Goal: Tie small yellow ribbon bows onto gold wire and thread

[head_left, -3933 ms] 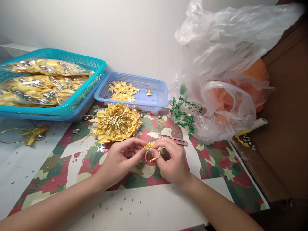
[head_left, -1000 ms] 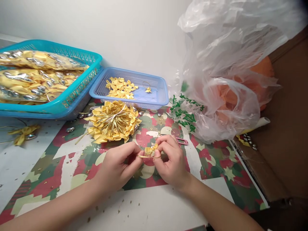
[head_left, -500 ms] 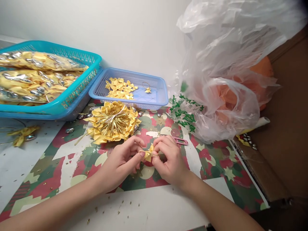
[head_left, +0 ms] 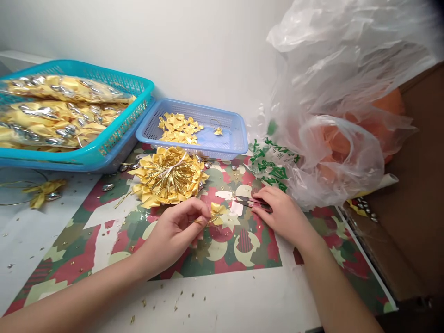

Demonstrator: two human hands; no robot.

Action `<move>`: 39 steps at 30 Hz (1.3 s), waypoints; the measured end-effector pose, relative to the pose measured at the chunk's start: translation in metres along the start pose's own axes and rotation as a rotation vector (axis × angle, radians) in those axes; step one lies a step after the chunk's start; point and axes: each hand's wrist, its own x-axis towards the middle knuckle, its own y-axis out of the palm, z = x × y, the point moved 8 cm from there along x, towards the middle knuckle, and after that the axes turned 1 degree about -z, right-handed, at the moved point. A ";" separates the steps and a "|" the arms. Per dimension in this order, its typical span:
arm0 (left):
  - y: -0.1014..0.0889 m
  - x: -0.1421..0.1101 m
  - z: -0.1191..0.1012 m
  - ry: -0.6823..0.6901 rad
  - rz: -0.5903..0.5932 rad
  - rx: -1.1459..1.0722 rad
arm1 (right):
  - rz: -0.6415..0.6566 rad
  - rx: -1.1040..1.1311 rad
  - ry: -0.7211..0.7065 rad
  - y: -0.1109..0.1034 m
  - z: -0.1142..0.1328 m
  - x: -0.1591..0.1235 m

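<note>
Over the surface (head_left: 239,303), well in from its right edge, the left hand (head_left: 182,226) pinches a small yellow satin bow (head_left: 218,211) by its thin gold cord (head_left: 211,220), presumably leaving the ribbon exposed, while the right hand (head_left: 282,215) straddles small dark-bladed snips (head_left: 247,203), fingers parted, grip unclear.

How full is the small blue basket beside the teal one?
Partly full: in the small blue basket, yellow ribbon pieces heap at the left, while its right shows bare bottom around one looped piece.

The left hand (head_left: 180,226) pinches and the right hand (head_left: 284,215), apart, bends its fingers (head_left: 266,191) (both forearms (head_left: 321,266) slanting inward)
</note>
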 end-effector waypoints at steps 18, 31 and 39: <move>0.001 0.000 0.024 -0.247 0.029 -0.248 | -0.106 0.356 -0.275 -0.011 0.049 -0.010; 0.002 0.000 0.022 -0.263 0.031 -0.203 | -0.321 0.126 -0.442 -0.012 0.061 -0.016; 0.003 -0.002 0.020 -0.256 0.048 -0.207 | -0.331 0.099 -0.443 -0.011 0.065 -0.016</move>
